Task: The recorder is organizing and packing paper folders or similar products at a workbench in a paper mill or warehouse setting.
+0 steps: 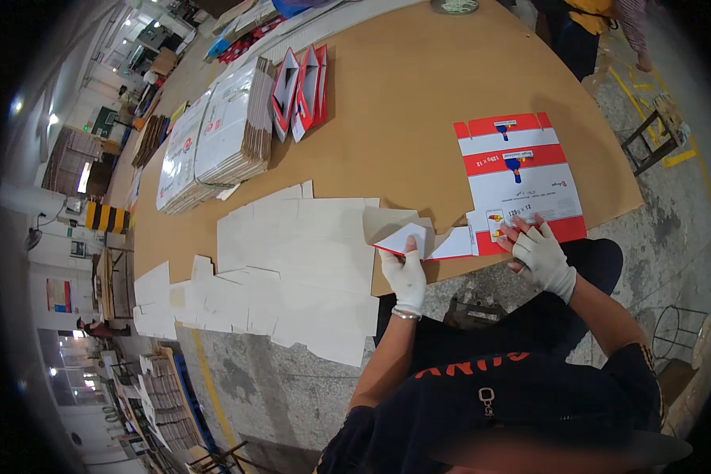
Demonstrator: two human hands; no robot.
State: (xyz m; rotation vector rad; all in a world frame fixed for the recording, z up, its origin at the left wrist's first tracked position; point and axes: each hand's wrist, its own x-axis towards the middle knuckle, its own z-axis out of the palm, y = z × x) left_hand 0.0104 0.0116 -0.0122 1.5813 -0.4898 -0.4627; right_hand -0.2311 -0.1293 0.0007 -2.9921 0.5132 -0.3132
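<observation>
Head view: the red-and-white carton blank [525, 186] lies on the counter [395, 110] at the right of the frame. The left hand [404, 278] pinches its folded flap [395, 238], thumb on top; the right hand [543, 263] rests on the printed panel, fingers spread. Expect light, springy board, probably smooth and easily creased: grip flaps by their edges; steady panels with flat fingers

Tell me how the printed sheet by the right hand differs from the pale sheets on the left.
The printed sheet carries red areas and pictures; the pale sheets show plain faces. The right hand touches the printed sheet; the pale sheets lie left of the left hand. The pale sheets spread wider than the printed sheet. Both have cut flaps.
</observation>
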